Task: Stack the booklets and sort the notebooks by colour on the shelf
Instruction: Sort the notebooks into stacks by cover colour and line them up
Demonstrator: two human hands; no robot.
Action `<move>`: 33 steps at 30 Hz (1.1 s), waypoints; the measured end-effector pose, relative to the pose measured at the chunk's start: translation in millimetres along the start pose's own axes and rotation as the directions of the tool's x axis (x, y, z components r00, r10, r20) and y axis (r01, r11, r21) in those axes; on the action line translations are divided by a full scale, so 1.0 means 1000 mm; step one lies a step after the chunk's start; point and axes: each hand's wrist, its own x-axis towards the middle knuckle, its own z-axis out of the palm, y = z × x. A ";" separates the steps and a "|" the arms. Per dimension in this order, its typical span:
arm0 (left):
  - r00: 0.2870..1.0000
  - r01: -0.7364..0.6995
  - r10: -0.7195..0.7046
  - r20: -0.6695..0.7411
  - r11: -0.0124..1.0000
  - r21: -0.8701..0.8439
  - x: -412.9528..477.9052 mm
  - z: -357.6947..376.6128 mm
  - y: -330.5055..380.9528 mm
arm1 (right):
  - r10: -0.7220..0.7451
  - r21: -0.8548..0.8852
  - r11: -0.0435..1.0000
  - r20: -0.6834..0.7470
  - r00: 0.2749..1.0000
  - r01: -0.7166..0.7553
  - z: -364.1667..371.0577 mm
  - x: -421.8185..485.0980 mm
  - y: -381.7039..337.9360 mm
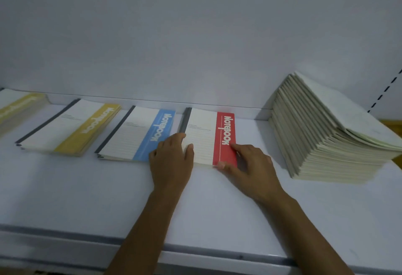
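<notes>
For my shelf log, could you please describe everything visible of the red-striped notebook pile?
The red-striped white notebook pile lies flat on the white shelf, dark spine left, "Notebook" lettering on the red strip, ruled lines on the cover. The left hand rests on its near left edge; the right hand touches its near right corner with thumb and forefinger.

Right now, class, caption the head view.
Left hand and right hand touch the red-banded notebook pile on a white shelf beside stacked cream booklets.

Head view, forward and down, close over shelf (217,198) (single camera).
</notes>
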 end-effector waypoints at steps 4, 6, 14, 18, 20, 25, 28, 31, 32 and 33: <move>1.000 0.006 -0.007 -0.006 0.990 -0.142 0.001 -0.004 0.000 | 0.001 -0.066 0.998 0.001 1.000 -0.001 0.002 0.003 0.008; 1.000 0.024 -0.024 0.003 0.983 -0.180 0.002 -0.005 0.000 | -0.023 -0.063 0.998 -0.014 1.000 0.022 0.002 0.005 0.008; 1.000 0.023 -0.023 -0.003 0.994 -0.109 0.000 -0.006 0.001 | -0.015 -0.104 0.994 -0.010 1.000 0.014 0.008 0.010 0.010; 1.000 -0.017 0.017 -0.003 0.995 -0.096 -0.001 -0.006 0.001 | -0.017 -0.086 0.996 0.019 1.000 0.019 0.007 0.011 0.009; 1.000 -0.015 0.013 -0.016 0.993 -0.119 -0.001 -0.007 0.002 | -0.017 -0.086 0.996 0.014 1.000 0.018 0.007 0.010 0.008; 0.984 -0.095 0.054 -0.170 0.967 -0.238 -0.010 -0.016 0.007 | 0.030 -0.094 0.995 0.031 0.999 -0.027 0.004 0.005 -0.002; 0.989 -0.141 0.123 -0.085 0.955 -0.261 -0.015 -0.023 0.016 | -0.003 -0.171 0.985 -0.014 1.000 0.001 0.001 0.002 -0.020; 0.973 -0.231 0.216 -0.086 0.943 -0.240 -0.012 -0.051 0.011 | -0.040 -0.247 0.969 -0.071 0.997 0.021 -0.002 0.002 -0.051; 0.958 -0.287 0.273 -0.094 0.935 -0.208 -0.011 -0.066 0.003 | -0.054 -0.268 0.963 -0.076 0.996 0.032 -0.001 0.002 -0.063; 0.942 -0.333 0.320 -0.101 0.928 -0.167 -0.011 -0.081 -0.009 | -0.074 -0.280 0.959 -0.075 0.994 0.050 0.002 0.001 -0.077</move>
